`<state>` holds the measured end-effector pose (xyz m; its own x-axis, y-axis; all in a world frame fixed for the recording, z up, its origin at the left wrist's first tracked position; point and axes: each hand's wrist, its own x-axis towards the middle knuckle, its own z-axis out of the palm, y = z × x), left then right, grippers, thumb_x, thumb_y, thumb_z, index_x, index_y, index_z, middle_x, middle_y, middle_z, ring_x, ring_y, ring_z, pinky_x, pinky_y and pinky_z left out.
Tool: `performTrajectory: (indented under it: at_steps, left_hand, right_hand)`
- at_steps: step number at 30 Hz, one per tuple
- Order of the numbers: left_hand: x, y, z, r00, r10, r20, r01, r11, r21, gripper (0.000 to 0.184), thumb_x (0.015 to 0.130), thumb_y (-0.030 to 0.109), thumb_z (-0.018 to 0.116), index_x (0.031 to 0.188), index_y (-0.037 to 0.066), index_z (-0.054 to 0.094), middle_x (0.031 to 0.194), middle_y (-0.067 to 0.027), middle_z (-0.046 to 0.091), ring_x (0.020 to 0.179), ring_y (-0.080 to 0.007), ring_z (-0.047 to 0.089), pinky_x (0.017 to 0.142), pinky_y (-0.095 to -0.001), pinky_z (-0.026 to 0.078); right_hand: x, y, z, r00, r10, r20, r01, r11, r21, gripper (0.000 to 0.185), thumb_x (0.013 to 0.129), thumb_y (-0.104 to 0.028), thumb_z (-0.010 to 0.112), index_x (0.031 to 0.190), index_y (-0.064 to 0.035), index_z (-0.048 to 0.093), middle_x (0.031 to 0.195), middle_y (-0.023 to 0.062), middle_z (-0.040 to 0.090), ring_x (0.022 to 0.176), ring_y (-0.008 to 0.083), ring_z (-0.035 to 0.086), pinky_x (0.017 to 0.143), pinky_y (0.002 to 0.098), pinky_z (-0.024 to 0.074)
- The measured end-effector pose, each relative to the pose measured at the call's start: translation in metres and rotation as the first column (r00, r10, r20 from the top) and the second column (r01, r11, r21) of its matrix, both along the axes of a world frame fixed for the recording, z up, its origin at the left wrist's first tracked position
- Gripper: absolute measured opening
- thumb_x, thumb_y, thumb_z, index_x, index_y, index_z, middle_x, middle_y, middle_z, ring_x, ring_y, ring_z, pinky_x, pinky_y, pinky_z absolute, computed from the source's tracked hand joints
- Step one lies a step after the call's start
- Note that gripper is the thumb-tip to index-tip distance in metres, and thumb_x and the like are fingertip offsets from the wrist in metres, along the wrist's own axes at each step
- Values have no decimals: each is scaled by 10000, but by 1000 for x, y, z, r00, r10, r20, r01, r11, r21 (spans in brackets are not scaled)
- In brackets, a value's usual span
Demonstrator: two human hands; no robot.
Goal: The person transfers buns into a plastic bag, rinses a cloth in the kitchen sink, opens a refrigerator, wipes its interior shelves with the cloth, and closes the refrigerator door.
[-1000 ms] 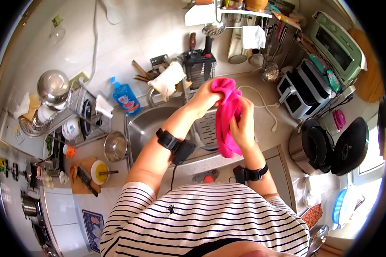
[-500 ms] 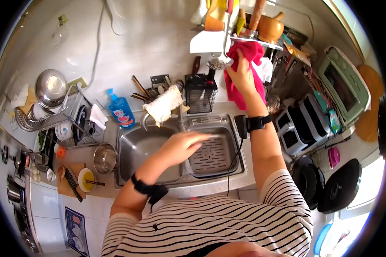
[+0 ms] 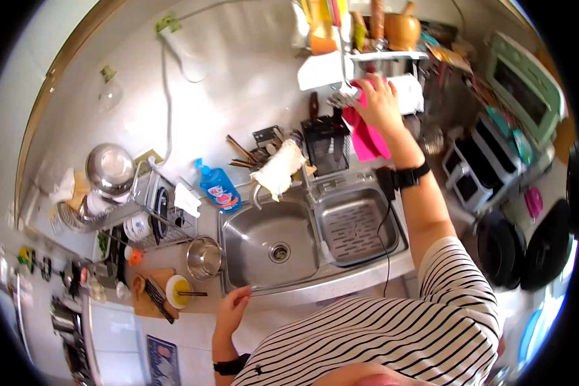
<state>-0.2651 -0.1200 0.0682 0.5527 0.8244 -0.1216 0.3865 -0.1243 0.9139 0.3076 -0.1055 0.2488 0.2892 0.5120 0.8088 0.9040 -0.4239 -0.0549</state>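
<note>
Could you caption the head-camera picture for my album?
Right hand at a pink cloth beneath a shelf, left hand near the sink.

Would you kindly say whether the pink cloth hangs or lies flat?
Hanging: the cloth drapes downward below the right hand; what bears it is hidden.

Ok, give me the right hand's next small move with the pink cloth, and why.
Probably a light test tug on the pink cloth with the right hand: it hangs beneath that hand, beside a white cloth, and the hand hides whether its top is secured.
</note>
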Motion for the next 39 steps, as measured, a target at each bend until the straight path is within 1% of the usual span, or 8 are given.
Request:
performTrajectory:
  at_steps: [5,8,13,19,24,30,34,39]
  left_hand:
    - [31,20,0,974,-211,86,211,977,17,297,936,52,581,1228,-4,588,1117,-116,668,1036,-164,629,921,-283,481]
    - [57,27,-6,904,-421,79,423,906,-15,316,945,49,564,1255,-11,570,1129,-135,663,1043,-170,627,933,-290,478]
    - [95,3,-23,783,-619,66,622,773,-123,329,950,38,542,1274,-17,559,1148,-134,651,1042,-166,616,945,-290,469]
    - [149,-71,-13,621,-777,104,777,591,-218,319,957,39,528,1266,-39,546,1130,-132,646,1051,-174,605,953,-294,458]
    - [182,-126,0,568,-820,78,818,551,-166,308,945,32,559,1249,-7,582,1123,-106,661,1024,-135,622,906,-262,489]
    - [200,-184,-12,663,-749,11,731,643,-229,303,945,61,568,1242,0,582,1144,-106,654,1060,-157,619,923,-277,486]
    - [202,-209,-32,653,-756,51,740,622,-256,308,947,68,568,1253,37,582,1167,-110,650,1088,-166,613,930,-312,496]
    - [153,-214,-17,826,-543,-150,530,839,-122,321,932,158,594,1243,80,594,1121,-108,679,1038,-180,648,903,-315,501]
  right_hand:
    - [-99,-154,-107,912,251,-325,-198,962,187,416,728,-97,723,1123,-103,593,1202,147,533,1077,369,549,876,447,485]
    - [-155,-273,-180,746,-31,-666,55,998,16,378,770,-111,704,1134,-107,601,1208,147,533,1126,354,527,934,425,462]
    - [-239,-448,-222,158,-426,-891,431,841,-326,375,794,-201,693,1149,-113,610,1220,169,530,1136,345,530,959,417,448]
    - [-285,-557,-268,215,-518,-828,698,675,-241,416,793,-242,684,1174,-105,585,1196,182,540,1112,354,547,942,417,460]
    - [-251,-612,-276,246,-729,-639,867,459,-191,819,723,-215,787,1408,-93,356,1366,209,362,1289,404,363,1068,443,348]
    - [-169,-696,-251,70,-977,-201,849,164,-502,628,753,-342,739,1322,-198,517,1424,132,402,1304,337,375,977,481,422]
    - [-128,-702,-260,597,-732,-329,747,656,-104,346,846,-81,639,1186,-22,618,1233,190,560,1126,362,534,937,442,459]
    - [-108,-582,-290,699,-164,-696,93,986,-138,219,835,-30,605,1049,-54,645,1032,119,646,940,295,614,813,385,505]
